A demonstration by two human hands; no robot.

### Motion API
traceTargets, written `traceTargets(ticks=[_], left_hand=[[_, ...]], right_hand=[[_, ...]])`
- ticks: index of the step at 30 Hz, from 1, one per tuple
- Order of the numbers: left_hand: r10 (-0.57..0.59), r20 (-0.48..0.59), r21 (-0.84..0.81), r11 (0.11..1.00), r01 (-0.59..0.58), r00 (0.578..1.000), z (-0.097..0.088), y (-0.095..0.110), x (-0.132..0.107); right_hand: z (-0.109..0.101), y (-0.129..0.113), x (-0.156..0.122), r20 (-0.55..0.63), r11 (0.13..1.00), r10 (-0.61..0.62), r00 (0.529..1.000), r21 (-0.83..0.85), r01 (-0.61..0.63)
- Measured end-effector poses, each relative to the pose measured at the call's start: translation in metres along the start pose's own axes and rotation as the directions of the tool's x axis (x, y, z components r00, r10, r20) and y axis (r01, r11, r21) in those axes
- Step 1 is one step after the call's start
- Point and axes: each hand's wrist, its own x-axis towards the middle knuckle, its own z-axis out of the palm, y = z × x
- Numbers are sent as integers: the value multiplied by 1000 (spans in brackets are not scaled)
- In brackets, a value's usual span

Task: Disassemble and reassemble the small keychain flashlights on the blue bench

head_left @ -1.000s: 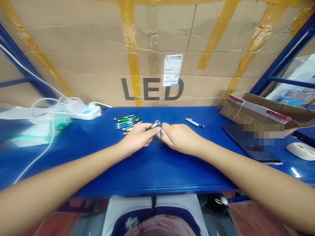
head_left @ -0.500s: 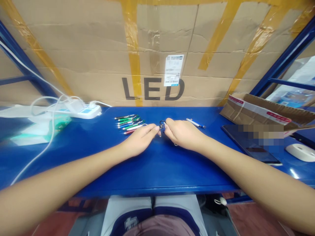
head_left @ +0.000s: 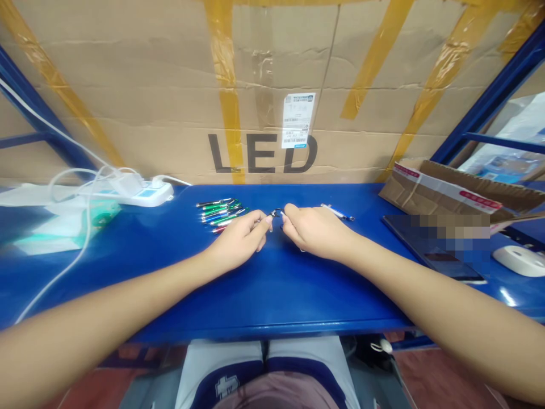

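Over the middle of the blue table, my left hand (head_left: 240,238) pinches a small metal clasp (head_left: 273,214) between thumb and fingertips. A short dark loop (head_left: 279,211) curves from there to my right hand (head_left: 317,230), whose fingers are curled around its other end. What else lies inside the right fist is hidden, apart from a small shiny bit at its underside. Beside my left hand is a row of slim shiny pen-like sticks (head_left: 219,213), several in black, green, blue and red. Past my right hand lie blue and silver pen-like sticks (head_left: 338,212).
A white power strip (head_left: 149,194) with cables and a green-white packet (head_left: 63,227) are on the left. On the right are an open cardboard box (head_left: 438,190), a dark flat tablet-like device (head_left: 426,250) and a white mouse-like object (head_left: 519,261). Behind stands a large carton (head_left: 170,102).
My left hand has shifted slightly left and its fingers have closed in around the clasp. The dark loop now stretches between the two hands. My right hand has barely moved.
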Motion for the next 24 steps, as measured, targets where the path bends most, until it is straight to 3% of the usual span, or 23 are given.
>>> traceTargets(ticks=[4, 7, 10, 15, 19, 24], left_hand=[[10, 4, -17, 1000, -10, 1000, -4, -1, 2], [49, 5, 82, 995, -49, 999, -10, 0, 5], [88, 21, 271, 958, -90, 996, -18, -2, 7], [106, 50, 572, 812, -116, 993, -25, -9, 10], [124, 45, 679, 724, -122, 991, -29, -9, 7], [96, 8, 760, 646, -68, 995, -34, -3, 4]], right_hand=[[-1, 9, 1, 5, 985, -15, 1000, 175, 13], [-1, 20, 3, 21, 966, 39, 999, 256, -43], [2, 36, 6, 50, 972, 101, 994, 210, -109], [5, 64, 7, 161, 970, 225, 961, 59, -237], [0, 81, 4, 279, 920, 384, 880, -29, -392], [-2, 90, 4, 373, 918, 383, 845, -54, -392]])
